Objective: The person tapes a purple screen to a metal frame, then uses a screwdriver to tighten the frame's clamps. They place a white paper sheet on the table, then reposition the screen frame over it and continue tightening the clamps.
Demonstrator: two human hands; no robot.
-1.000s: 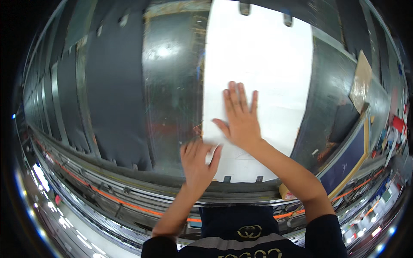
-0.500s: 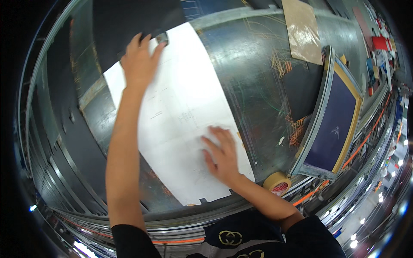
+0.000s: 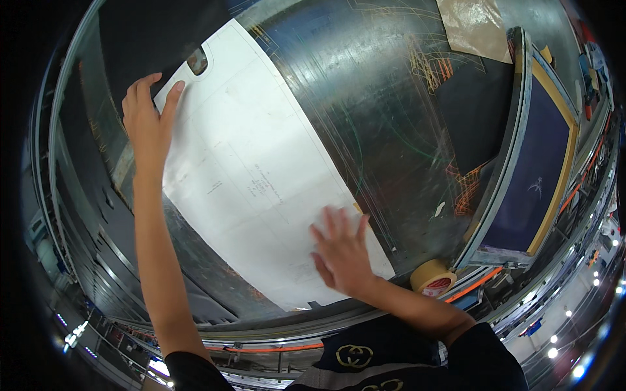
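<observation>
A large white paper pattern sheet (image 3: 241, 140) lies slantwise on the dark work table, with thin drawn lines and a rounded notch near its far end. At the far left corner of the sheet, my left hand (image 3: 149, 117) has its fingers apart, thumb over the paper's edge and the other fingers beyond it. My right hand (image 3: 345, 257) is spread palm down over the near right part of the sheet, slightly blurred. Whether its palm presses on the paper cannot be made out. Neither hand holds anything.
Right of the sheet stands a framed printing screen (image 3: 531, 163) with dark purple mesh. A roll of tan tape (image 3: 432, 277) sits by the near edge. Black material (image 3: 473, 111) and a brown sheet (image 3: 473, 26) lie farther off. The table (image 3: 365, 98) bears coloured lines.
My left hand has slid left from the notch to the sheet's far left corner, uncovering the notch. My right hand stays over the near right part, fingers spread wider. The view has shifted slightly.
</observation>
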